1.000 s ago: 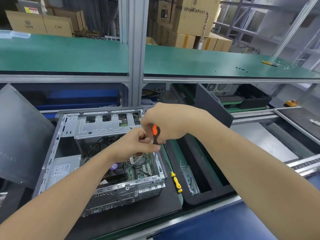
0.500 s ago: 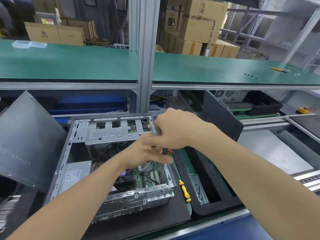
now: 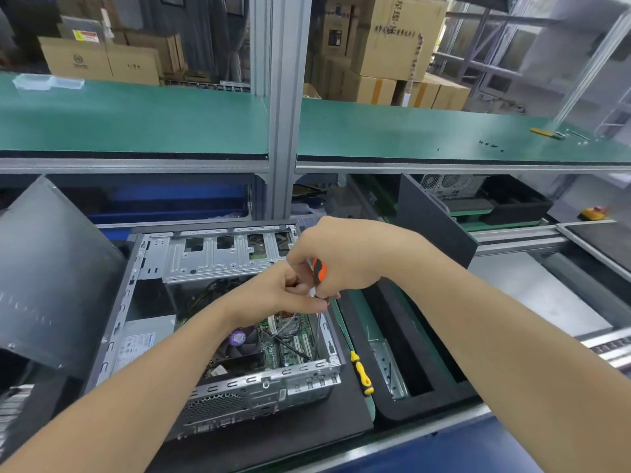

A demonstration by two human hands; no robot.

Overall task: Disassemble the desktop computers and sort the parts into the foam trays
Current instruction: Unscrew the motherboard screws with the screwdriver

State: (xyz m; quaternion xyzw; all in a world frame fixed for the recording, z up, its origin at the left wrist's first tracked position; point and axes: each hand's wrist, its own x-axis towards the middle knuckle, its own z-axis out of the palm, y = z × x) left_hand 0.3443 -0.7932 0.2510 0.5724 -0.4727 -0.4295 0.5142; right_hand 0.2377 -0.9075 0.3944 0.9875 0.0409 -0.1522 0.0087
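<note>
**Screwdriver at work in the open desktop case, lower centre of frame**

The right hand (image 3: 345,257) grasps the orange screwdriver (image 3: 319,269) by its handle, and the left hand (image 3: 283,291) pinches the shaft just beneath, which points down into the desktop case (image 3: 239,387) beside the motherboard (image 3: 290,349). A slipped tip could gouge the board or lose the screw among the cables. The foam tray (image 3: 426,409) sits just right of the case.
</note>
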